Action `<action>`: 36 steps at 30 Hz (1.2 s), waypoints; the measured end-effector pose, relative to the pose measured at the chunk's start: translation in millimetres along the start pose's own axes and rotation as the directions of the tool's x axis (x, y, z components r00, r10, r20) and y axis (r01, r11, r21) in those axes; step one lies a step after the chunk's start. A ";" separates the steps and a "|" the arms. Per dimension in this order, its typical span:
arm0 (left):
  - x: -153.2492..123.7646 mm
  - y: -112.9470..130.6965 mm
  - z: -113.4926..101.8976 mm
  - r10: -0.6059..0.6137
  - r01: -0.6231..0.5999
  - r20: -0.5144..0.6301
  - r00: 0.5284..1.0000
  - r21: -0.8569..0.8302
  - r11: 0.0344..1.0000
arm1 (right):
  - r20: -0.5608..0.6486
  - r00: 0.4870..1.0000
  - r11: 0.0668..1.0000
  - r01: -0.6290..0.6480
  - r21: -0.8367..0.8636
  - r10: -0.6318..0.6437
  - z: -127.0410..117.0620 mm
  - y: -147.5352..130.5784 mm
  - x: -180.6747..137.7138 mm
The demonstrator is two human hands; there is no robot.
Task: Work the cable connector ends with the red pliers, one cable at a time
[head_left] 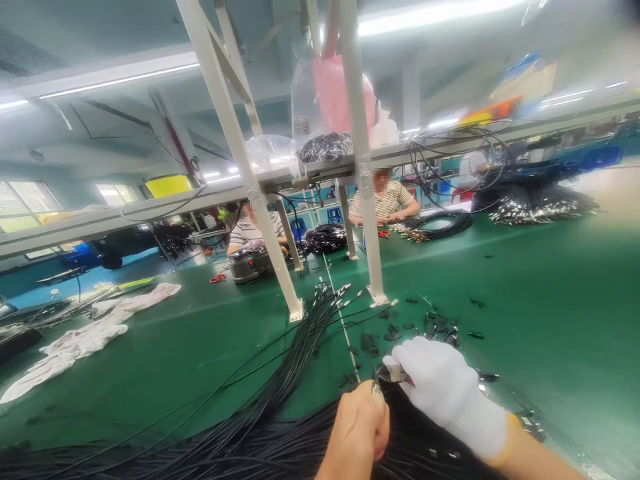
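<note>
- Two hands meet low in the view: the gloved right hand is wrapped around a pliers-like tool, and the bare left hand is closed on a small metal-ended piece just beside the tool's tip. Whether the jaws bite on that piece, I cannot tell.
- Black scraps lie scattered just beyond the grip, with a denser heap behind the glove and shiny bits to the right of its cuff.
- Black cables spread left of the grip and pass beneath it, covering the near part of the table.
- Two pale posts, one beyond the grip and another farther left, rise to a shelf and stand between the hands and the far side.
- Past the posts are two people, one near a coiled bundle, the other near a dark device and red-handled scissors.
- Well left of the grip lies a crumpled white cloth.
- Bare green table opens widely to the right of the glove; another open stretch lies between cables and cloth.
- The tool's tip points left, toward the bare hand, its long axis running roughly crosswise.
- Beyond the grip, the cables' long axis slants away from the near left, connector ends pointing toward the posts.
</note>
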State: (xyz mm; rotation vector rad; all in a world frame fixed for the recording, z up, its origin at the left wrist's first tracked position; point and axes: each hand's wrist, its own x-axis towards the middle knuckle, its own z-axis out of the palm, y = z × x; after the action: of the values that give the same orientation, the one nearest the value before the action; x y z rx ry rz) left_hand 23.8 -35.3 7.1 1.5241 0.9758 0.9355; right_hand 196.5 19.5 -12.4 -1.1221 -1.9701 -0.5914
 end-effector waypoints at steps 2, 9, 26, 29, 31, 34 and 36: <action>2.4 3.2 1.7 -0.026 0.046 0.137 0.990 -0.143 0.989 | 0.008 0.999 0.999 -0.038 -0.001 0.038 -1.1 6.9 1.0; 6.6 3.6 -3.6 -0.068 0.139 0.186 0.980 -0.405 0.904 | -0.007 0.999 0.997 -0.041 0.073 0.041 -11.5 21.9 7.3; 0.9 27.6 -31.3 -0.217 0.211 0.196 0.956 0.051 0.976 | 0.556 0.826 0.991 0.130 -0.016 -0.099 -33.1 -1.7 21.1; 1.2 27.6 -31.5 -0.217 0.210 0.127 0.968 0.068 0.975 | 0.610 0.791 0.993 0.104 -0.059 -0.047 -36.5 -4.8 22.9; 2.6 25.4 -30.4 -0.184 0.182 0.036 0.982 0.068 0.981 | 0.643 0.766 0.996 0.044 -0.073 0.013 -35.4 -6.1 22.0; 6.6 20.0 -28.3 -0.080 0.085 -0.092 0.993 0.045 0.995 | 0.687 0.720 0.995 -0.076 -0.069 0.103 -31.3 -7.7 18.7; 9.0 16.9 -27.4 -0.006 0.006 -0.146 0.989 0.001 1.000 | 0.702 0.697 0.987 -0.152 -0.056 0.147 -30.0 -9.8 16.8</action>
State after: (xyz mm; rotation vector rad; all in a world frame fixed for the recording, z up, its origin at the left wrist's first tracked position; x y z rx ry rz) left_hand 3.5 -19.3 28.4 1.4685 1.0843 1.0541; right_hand 194.7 1.9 18.7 -1.6618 -2.4672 -0.0355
